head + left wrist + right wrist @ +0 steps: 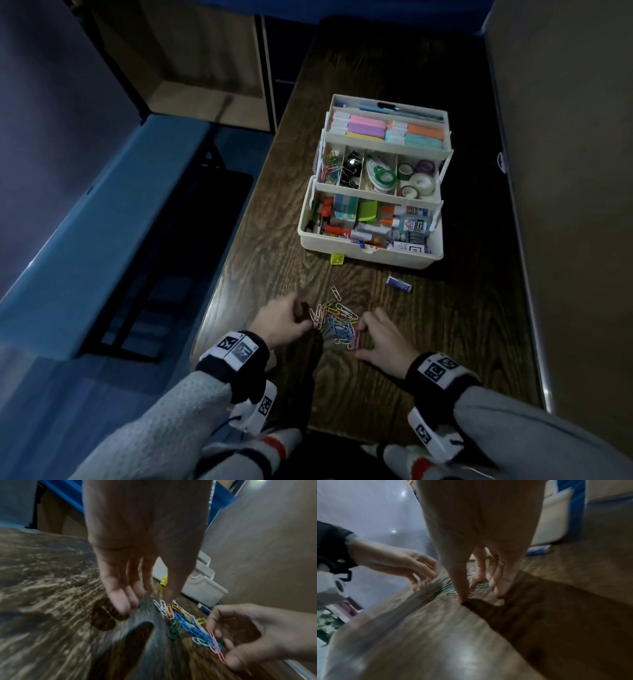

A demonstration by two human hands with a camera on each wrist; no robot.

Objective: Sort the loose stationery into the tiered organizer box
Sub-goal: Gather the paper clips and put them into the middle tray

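Paperclips point(337, 320), light, slippery and tangle-prone, lie heaped on the desk point(445, 342) at six o'clock from the organizer box point(370, 251), left hand point(281, 323) and right hand point(383, 337) loosely cupping them, best scooped from both flanks.

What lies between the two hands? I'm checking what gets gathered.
A pile of coloured paper clips between left hand and right hand, head view.
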